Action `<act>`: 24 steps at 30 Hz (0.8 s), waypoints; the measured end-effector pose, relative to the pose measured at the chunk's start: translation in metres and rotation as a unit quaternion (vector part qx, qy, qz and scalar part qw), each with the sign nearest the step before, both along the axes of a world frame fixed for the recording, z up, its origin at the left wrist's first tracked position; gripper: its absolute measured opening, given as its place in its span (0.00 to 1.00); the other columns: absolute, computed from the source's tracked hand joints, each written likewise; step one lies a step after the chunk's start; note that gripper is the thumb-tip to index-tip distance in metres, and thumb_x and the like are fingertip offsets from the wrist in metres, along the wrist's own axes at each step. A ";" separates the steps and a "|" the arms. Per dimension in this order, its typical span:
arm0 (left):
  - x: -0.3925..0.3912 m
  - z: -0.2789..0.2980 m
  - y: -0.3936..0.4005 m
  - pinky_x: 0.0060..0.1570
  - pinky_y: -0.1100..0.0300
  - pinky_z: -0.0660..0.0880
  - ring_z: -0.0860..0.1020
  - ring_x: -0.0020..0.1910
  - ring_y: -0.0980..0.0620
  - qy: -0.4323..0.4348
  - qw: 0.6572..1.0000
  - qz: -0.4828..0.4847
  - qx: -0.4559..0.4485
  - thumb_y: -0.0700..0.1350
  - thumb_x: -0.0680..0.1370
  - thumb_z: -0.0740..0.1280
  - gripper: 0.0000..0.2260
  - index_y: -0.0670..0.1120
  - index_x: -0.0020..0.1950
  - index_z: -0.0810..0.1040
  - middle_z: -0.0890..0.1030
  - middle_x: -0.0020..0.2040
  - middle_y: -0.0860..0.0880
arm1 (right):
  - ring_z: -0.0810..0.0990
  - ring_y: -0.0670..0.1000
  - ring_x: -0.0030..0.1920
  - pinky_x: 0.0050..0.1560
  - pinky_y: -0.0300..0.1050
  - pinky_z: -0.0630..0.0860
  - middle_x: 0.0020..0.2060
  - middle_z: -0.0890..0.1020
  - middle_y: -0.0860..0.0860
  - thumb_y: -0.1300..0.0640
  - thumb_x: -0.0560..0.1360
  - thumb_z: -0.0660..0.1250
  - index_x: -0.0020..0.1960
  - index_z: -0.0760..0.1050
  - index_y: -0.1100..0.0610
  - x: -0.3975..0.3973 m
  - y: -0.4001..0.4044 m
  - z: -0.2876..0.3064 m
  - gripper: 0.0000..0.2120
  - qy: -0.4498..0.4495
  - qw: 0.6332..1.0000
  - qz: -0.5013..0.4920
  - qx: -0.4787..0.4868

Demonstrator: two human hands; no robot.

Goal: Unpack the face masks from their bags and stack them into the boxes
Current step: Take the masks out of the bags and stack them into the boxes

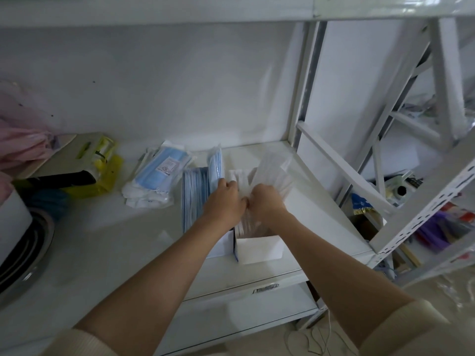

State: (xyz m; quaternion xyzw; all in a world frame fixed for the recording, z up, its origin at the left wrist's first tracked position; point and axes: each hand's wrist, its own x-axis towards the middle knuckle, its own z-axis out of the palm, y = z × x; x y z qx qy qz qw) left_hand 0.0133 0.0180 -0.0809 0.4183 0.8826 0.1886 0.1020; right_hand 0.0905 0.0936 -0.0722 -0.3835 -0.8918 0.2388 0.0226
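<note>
— What are the hands doing over the white box [258, 249]?
— Left hand [225, 199] and right hand [267, 200] both pinch a clear bag [273, 169] of white masks, just above it.
— And the blue ones?
— Blue masks [194, 196] stand in the neighbouring box; bagged packs [160, 176] lie on the table [102, 242].
</note>
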 end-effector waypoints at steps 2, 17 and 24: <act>-0.002 0.000 -0.003 0.53 0.49 0.75 0.76 0.54 0.40 -0.010 1.000 -0.019 0.016 0.46 0.80 0.61 0.19 0.47 0.70 0.66 0.68 0.65 0.43 | 0.79 0.58 0.50 0.46 0.45 0.72 0.48 0.80 0.58 0.64 0.76 0.59 0.54 0.75 0.64 -0.002 -0.003 0.002 0.10 0.030 0.999 -0.017 0.026; 0.005 0.003 -0.011 0.44 0.54 0.70 0.75 0.47 0.45 -0.013 0.999 -0.034 -0.023 0.50 0.82 0.53 0.12 0.47 0.43 0.69 0.67 0.56 0.49 | 0.69 0.57 0.66 0.62 0.49 0.71 0.69 0.65 0.55 0.59 0.69 0.70 0.74 0.54 0.57 0.027 0.021 0.010 0.39 0.360 0.883 -0.292 -0.077; -0.002 -0.004 -0.010 0.46 0.52 0.75 0.74 0.46 0.49 0.000 0.998 -0.050 -0.039 0.52 0.80 0.57 0.13 0.46 0.50 0.76 0.64 0.56 0.50 | 0.73 0.45 0.34 0.29 0.30 0.71 0.39 0.73 0.48 0.69 0.69 0.66 0.52 0.69 0.56 0.020 0.008 0.003 0.15 0.472 0.837 -0.233 -0.148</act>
